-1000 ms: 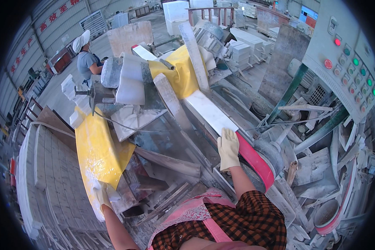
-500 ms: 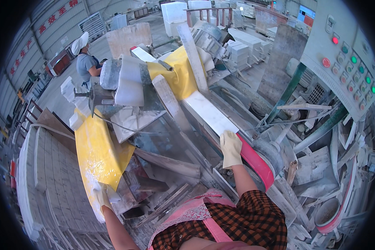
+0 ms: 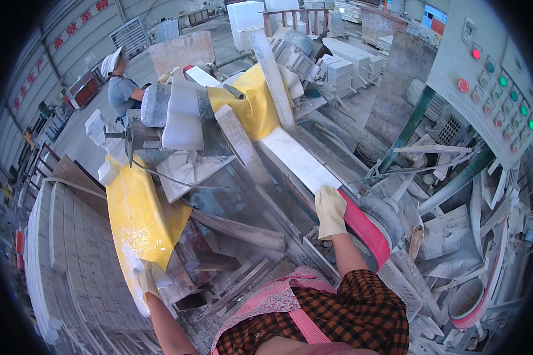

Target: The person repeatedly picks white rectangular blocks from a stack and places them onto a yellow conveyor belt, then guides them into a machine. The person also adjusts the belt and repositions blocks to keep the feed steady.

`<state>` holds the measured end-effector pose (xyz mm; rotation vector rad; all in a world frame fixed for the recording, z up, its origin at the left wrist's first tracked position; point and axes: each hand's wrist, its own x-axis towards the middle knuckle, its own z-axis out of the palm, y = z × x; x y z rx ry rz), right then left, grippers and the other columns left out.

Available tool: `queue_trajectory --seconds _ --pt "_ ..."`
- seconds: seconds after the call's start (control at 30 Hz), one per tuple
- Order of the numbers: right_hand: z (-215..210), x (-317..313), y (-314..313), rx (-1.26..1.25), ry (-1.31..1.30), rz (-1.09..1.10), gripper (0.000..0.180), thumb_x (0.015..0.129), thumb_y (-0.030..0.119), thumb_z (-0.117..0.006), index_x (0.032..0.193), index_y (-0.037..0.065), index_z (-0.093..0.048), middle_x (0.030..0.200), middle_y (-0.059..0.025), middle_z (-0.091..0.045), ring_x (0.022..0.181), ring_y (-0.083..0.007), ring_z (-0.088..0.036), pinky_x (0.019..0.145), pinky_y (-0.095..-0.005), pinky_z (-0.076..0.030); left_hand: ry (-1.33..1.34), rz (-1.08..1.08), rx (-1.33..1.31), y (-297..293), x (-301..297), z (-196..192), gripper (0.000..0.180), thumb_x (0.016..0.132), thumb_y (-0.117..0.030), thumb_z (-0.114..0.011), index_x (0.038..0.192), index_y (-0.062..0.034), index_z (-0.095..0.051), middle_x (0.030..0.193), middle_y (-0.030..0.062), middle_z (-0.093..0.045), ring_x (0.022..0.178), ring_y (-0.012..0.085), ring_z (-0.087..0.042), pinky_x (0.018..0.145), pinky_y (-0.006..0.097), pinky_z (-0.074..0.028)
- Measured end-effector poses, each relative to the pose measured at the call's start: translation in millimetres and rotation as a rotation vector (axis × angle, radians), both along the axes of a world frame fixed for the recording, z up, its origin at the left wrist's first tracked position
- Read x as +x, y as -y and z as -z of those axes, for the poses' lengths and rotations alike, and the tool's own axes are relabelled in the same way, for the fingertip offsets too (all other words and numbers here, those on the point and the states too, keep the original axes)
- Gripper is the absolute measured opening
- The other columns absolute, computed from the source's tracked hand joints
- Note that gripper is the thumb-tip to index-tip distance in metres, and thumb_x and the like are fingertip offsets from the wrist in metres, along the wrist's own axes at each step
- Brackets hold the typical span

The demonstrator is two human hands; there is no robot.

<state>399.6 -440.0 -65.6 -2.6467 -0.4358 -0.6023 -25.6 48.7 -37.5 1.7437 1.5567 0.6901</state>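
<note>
A long white stone slab (image 3: 299, 158) lies on a pink belt (image 3: 366, 228), its far part passing under a yellow sheet (image 3: 257, 97). My right hand (image 3: 330, 212), in a cream glove, is closed over the slab's near end. At the left, my gloved left hand (image 3: 147, 277) is at the lower edge of another wet, shiny yellow sheet (image 3: 137, 213). Something white shows beside that hand, but glare and the glove blur its fingers and whatever they touch. Two pale upright bars (image 3: 272, 80) flank the sheet over the slab.
A control panel (image 3: 491, 77) with lit buttons stands at the upper right. Pale stacked strips (image 3: 80, 254) fill the left side, and broken offcuts (image 3: 450, 236) lie at the right. A co-worker (image 3: 123, 92) in a white hat stands beyond the machine (image 3: 183, 112).
The co-worker has turned rightward and now reaches an arm toward the machine. My right hand and the slab's near end sit very slightly lower in the picture; my left hand stays put.
</note>
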Motion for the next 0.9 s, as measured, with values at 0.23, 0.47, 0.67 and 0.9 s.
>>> queue_trajectory --seconds 0.23,0.47,0.67,0.9 --pt "-9.5 -2.4 2.7 -0.027 -0.074 0.042 0.029 0.098 0.029 -0.054 0.094 0.006 -0.071 0.093 -0.0142 -0.073 0.093 -0.0320 -0.069 0.086 -0.0464 -0.054 0.073 0.003 -0.092 9.4 4.6 -12.3 0.084 0.084 -0.032 -0.072 0.145 0.0151 -0.039 0.138 0.0344 -0.055 0.125 0.0424 -0.058 0.105 0.043 -0.046" --pt "-32.3 -4.6 5.6 -0.048 -0.206 0.076 0.035 0.099 0.034 -0.050 0.093 0.008 -0.073 0.095 -0.0149 -0.075 0.093 -0.0341 -0.071 0.082 -0.0485 -0.055 0.081 0.008 -0.095 2.9 3.0 -6.1 0.080 0.084 -0.031 -0.073 0.142 0.0146 -0.042 0.135 0.0334 -0.057 0.121 0.0418 -0.061 0.102 0.044 -0.048" --pt "-42.7 -2.8 6.1 -0.059 -0.201 0.098 0.037 0.097 0.033 -0.052 0.082 0.008 -0.074 0.085 -0.0177 -0.074 0.081 -0.0396 -0.071 0.079 -0.0510 -0.054 0.097 -0.015 -0.055 7.7 4.4 -7.2 0.076 0.085 -0.030 -0.073 0.140 0.0141 -0.044 0.130 0.0321 -0.060 0.115 0.0409 -0.063 0.098 0.044 -0.050" --pt "-36.9 -4.3 9.4 -0.046 -0.125 0.067 0.032 0.096 0.029 -0.055 0.080 0.008 -0.073 0.085 -0.0173 -0.074 0.083 -0.0382 -0.071 0.079 -0.0504 -0.054 0.046 -0.009 -0.043 16.5 7.8 -19.6 0.073 0.086 -0.029 -0.072 0.139 0.0141 -0.045 0.128 0.0312 -0.061 0.112 0.0400 -0.064 0.096 0.044 -0.051"
